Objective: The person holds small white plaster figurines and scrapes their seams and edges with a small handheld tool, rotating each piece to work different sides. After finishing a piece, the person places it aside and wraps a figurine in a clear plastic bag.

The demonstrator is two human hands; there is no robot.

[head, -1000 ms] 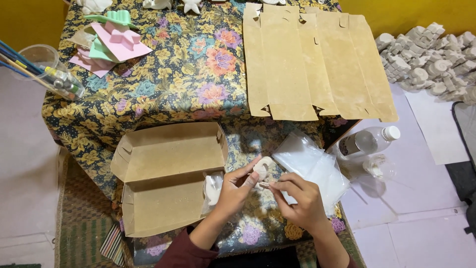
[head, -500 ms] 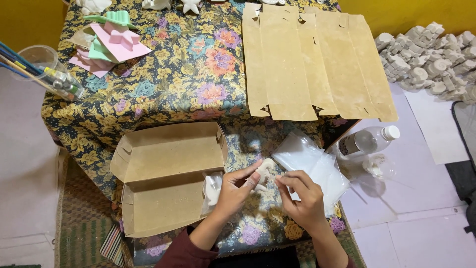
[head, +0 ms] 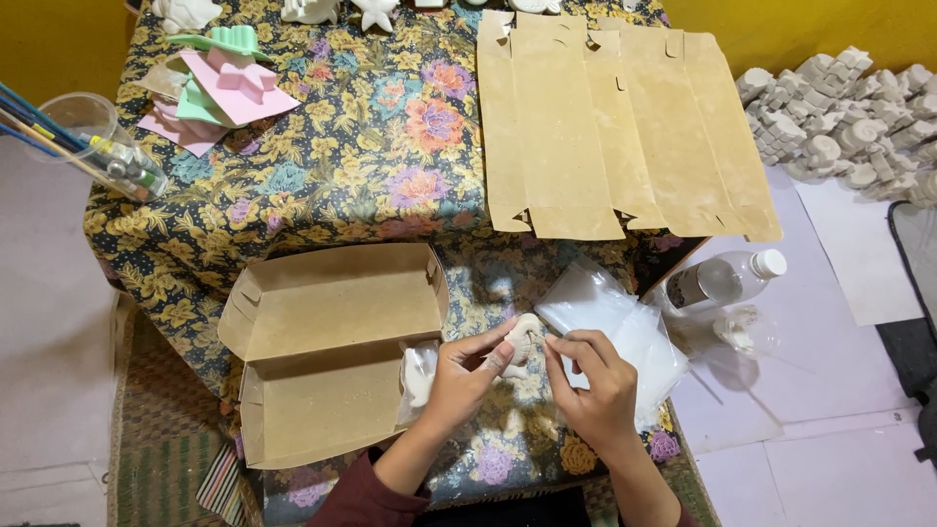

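left hand (head: 467, 376) pinching small white figurine (head: 523, 339), long axis upright

A: How many boxes?

B: One open box (head: 332, 351) near left, and one stack of flat cardboard blanks (head: 615, 127) far right; I can't count the sheets.

A: Bottles and cups?

B: One bottle (head: 727, 280) at right, one clear cup (head: 98, 137) of brushes far left.

A: Hands?

B: Two, a left hand (head: 467, 376) and a right hand (head: 590, 390), with one white figure (head: 522, 342) between them.

A: The white pieces (head: 849, 107) far right?

B: A heap, too many to count.
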